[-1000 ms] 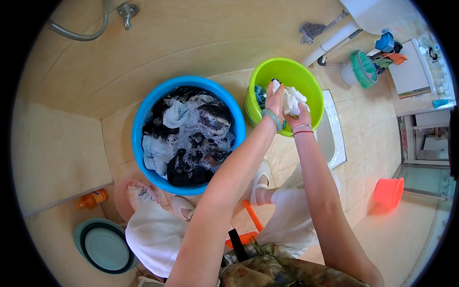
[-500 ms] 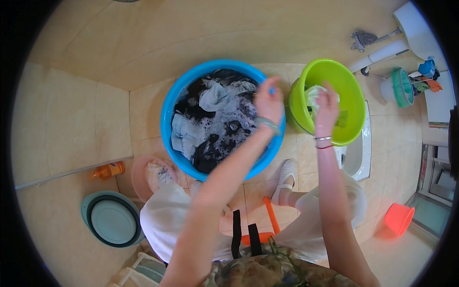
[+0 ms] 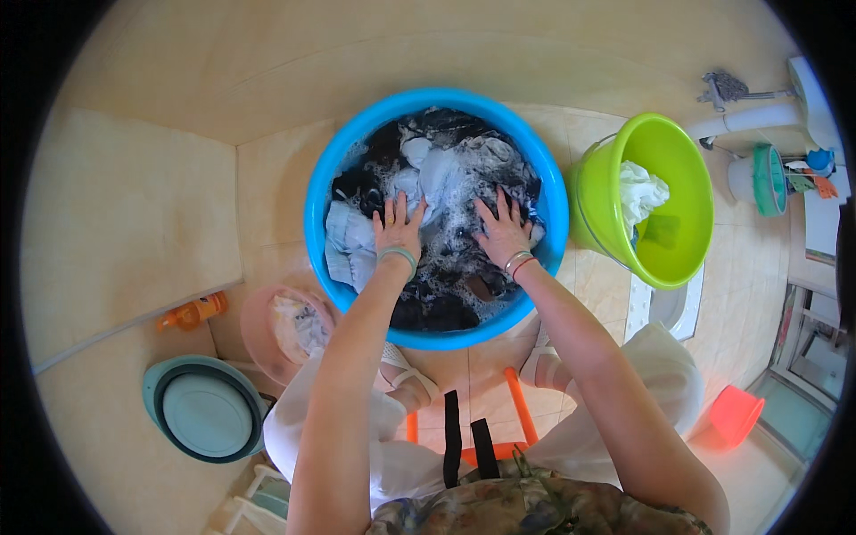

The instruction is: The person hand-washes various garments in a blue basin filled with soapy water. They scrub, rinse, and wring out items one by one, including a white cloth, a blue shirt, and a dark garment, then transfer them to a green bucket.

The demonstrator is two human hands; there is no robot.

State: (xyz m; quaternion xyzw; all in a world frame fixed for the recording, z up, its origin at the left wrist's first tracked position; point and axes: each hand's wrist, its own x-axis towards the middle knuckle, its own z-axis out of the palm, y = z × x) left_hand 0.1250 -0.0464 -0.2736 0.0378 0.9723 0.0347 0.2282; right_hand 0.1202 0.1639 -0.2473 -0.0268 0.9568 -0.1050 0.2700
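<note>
A large blue tub [image 3: 316, 214] stands on the floor in front of me, filled with foamy water and soaking clothes. Dark garments [image 3: 437, 314] lie at its near side, and a light blue garment [image 3: 348, 234] is bunched at its left. My left hand [image 3: 399, 235] rests fingers spread on the wet laundry near the middle. To its right, my right hand [image 3: 505, 237] presses on dark, sudsy cloth, its fingers also apart. Neither hand grips anything. A lime green bucket [image 3: 694, 178] stands right of the tub with a crumpled white cloth [image 3: 642, 191] inside.
At left are a pink basin [image 3: 256, 332] with clothes, an orange bottle [image 3: 198, 310] and a grey-green basin [image 3: 209, 415]. An orange stool [image 3: 521, 408] is beneath me. A white ceramic floor fixture [image 3: 685, 312] and a red-orange bucket [image 3: 736, 415] lie right; a mop [image 3: 727, 87] is beyond.
My right hand has moved left from over the green bucket into the blue tub. My left hand has moved left and down onto the laundry. The view has shifted slightly.
</note>
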